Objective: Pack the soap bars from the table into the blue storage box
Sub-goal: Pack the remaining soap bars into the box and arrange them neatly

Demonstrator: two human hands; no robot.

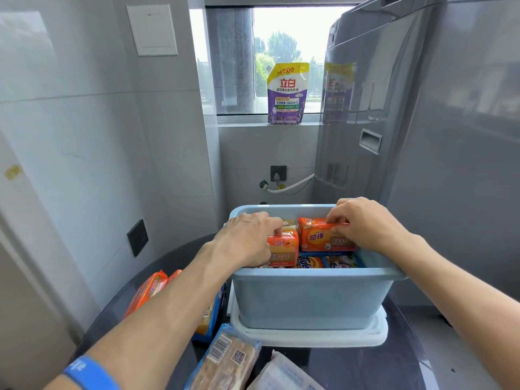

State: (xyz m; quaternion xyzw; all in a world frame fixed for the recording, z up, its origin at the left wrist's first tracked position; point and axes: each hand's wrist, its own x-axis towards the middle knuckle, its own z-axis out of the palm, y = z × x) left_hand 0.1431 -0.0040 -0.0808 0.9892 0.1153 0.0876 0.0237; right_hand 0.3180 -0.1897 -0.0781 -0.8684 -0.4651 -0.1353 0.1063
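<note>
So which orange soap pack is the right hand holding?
The bigger orange pack at the back right of the blue box. The right hand pinches its top edge. The left hand holds the smaller orange pack beside it.

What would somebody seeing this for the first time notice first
The eye goes to the two hands reaching into the blue storage box at the centre: the left hand grips an orange soap bar and the right hand holds a larger orange soap pack beside it. Next is the purple and yellow detergent pouch standing upright on the window sill behind. More wrapped soap bars lie on the dark table, at the lower left.
</note>
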